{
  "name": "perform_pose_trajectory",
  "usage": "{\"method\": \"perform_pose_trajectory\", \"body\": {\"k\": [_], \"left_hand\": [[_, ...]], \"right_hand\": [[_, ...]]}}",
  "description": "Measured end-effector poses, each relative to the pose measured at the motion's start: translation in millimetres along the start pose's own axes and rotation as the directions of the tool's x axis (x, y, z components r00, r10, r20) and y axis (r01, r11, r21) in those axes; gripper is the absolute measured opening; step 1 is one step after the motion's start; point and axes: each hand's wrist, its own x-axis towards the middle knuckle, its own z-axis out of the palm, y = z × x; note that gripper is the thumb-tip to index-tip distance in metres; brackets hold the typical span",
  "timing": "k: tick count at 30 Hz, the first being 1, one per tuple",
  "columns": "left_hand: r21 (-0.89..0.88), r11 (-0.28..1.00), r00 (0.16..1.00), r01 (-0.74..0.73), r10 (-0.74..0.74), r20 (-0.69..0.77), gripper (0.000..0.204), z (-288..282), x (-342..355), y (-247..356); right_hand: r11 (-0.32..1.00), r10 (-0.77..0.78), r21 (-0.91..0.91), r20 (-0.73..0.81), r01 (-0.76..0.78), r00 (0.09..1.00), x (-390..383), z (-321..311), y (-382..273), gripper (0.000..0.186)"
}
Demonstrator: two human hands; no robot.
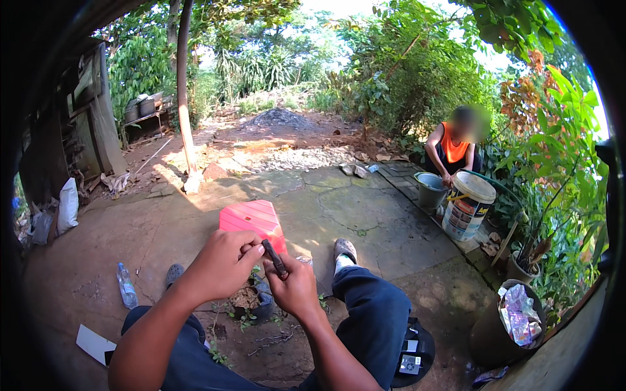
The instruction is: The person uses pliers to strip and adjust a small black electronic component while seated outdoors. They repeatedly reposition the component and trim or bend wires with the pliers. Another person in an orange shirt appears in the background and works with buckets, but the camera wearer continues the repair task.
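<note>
Both my hands meet in front of me above my knees. My right hand (pixel 297 287) is closed round a short, dark brown, stick-like piece (pixel 274 258), which slants up towards the left. At its upper end, my left hand (pixel 225 266) has its fingers curled into a pinch; what lies between them is hidden. Just beyond the hands stands a pink-red plastic stool (pixel 251 217). Below them, between my legs, is a black plant pot (pixel 263 305) of soil with some green shoots round it, partly covered by my hands.
A clear plastic bottle (pixel 126 287) stands on the left of the concrete. Far right, a person in orange (pixel 454 142) crouches by a grey bucket (pixel 431 192) and a white bucket (pixel 464 218). A bin (pixel 486 335) of wrappers and a black round item (pixel 424 355) are near right.
</note>
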Motion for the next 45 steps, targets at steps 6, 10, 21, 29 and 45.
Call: {"method": "perform_pose_trajectory", "body": {"k": [6, 10, 21, 29, 45], "left_hand": [[-0.113, 0.993, 0.997, 0.043, -0.036, 0.069, 0.029, 4, 6, -3], [-0.088, 0.995, 0.996, 0.047, -0.041, 0.074, 0.036, 9, 7, -2], [0.055, 0.998, 1.000, -0.008, 0.008, -0.007, 0.037, 21, 20, -18], [0.166, 0.986, 1.000, 0.014, -0.017, 0.018, 0.036, 27, 27, -30], [0.178, 0.981, 0.996, -0.077, 0.083, -0.030, 0.037, 14, 2, -12]], "right_hand": [[0.997, -0.045, 0.070, 0.011, 0.044, 0.999, 4, -2, 5, 0.018], [0.995, -0.056, 0.082, 0.024, 0.054, 0.998, 4, -3, 9, 0.019], [0.989, 0.126, -0.086, 0.057, -0.121, 0.990, 11, 8, 27, 0.021], [0.981, 0.194, -0.022, 0.073, -0.193, 0.978, 10, 13, 32, 0.024], [1.000, -0.015, -0.023, -0.006, 0.015, 1.000, 4, -1, 6, 0.019]]}}
